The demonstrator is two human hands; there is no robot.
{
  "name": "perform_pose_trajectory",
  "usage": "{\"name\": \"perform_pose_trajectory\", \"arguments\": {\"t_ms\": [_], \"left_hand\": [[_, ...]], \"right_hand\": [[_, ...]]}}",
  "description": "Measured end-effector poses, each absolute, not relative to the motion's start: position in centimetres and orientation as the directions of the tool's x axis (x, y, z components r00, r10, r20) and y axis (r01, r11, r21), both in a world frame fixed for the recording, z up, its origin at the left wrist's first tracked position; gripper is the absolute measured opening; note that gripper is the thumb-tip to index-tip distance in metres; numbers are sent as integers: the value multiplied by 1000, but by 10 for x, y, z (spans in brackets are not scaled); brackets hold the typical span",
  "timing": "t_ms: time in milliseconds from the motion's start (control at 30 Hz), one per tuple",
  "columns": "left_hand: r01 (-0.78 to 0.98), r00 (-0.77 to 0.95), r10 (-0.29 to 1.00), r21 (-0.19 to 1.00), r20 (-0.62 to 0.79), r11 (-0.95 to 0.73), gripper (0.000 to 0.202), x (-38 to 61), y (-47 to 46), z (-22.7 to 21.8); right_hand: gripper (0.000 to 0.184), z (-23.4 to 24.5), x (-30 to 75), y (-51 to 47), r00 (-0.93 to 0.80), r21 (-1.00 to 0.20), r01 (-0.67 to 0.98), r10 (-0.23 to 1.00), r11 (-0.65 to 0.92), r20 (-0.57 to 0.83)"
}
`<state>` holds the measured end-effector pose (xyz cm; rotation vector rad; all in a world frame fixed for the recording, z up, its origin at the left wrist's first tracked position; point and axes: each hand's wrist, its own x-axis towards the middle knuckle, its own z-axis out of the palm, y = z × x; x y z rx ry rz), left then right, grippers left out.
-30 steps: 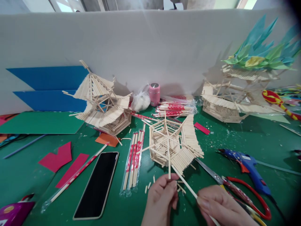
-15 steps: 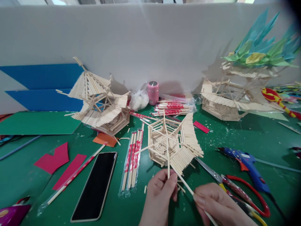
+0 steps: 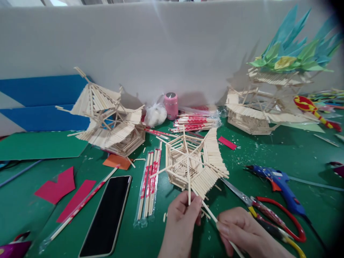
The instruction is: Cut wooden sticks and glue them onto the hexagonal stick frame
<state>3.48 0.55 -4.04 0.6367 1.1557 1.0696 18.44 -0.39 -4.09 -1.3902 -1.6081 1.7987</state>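
In front of me on the table stands a six-sided frame of thin wooden sticks [image 3: 197, 152], with web-like spokes across its top and slatted panels along its right side. My left hand [image 3: 179, 224] is closed at its near edge, thumb and fingers pinching the far end of a wooden stick [image 3: 211, 212] beside a protruding spoke. Lower right, my right hand [image 3: 243, 229] grips the same stick farther down, and it slants toward me. The fingertips partly hide where the stick meets the frame.
Right of my hands lie scissors [image 3: 243, 196], red-handled pliers [image 3: 301, 224] and a blue glue gun [image 3: 282, 186]. To the left are wrapped sticks [image 3: 149, 184] and a phone [image 3: 107, 216]. Behind stand two stick buildings [image 3: 115, 132] [image 3: 249, 116] and a pink jar [image 3: 171, 106].
The view has shifted slightly, so the table's things sit a little farther left. Both hands keep their hold on the stick, with hardly any movement relative to the frame.
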Motion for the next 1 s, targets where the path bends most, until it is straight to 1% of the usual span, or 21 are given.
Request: {"name": "perform_pose_trajectory", "arguments": {"t_ms": [100,200,300,433,500,667,867,1000], "left_hand": [[-337,23,910,854,-414,397,18,34,5,-40],[-334,22,907,852,-420,403,18,34,5,-39],[-333,32,907,851,-419,405,18,35,6,-40],[-333,34,908,852,-417,403,18,35,6,-42],[-335,36,908,851,-418,405,18,34,6,-43],[-358,48,905,838,-423,411,17,35,7,-42],[-399,65,901,816,-429,418,13,34,6,-40],[-385,75,901,821,-427,421,15,35,5,-41]], "right_hand": [[49,-41,182,-2,-465,-911,274,787,-308,-406],[47,-40,182,-3,-467,-912,249,785,-325,-407],[46,-40,183,-4,-471,-918,232,789,-321,-395],[48,-42,183,-2,-486,-940,188,805,-284,-340],[49,-44,182,0,-495,-950,153,811,-274,-313],[49,-47,179,2,-508,-950,48,811,-309,-290],[52,-47,179,1,-504,-951,36,816,-308,-284],[55,-44,179,2,-494,-951,45,821,-305,-287]]}}
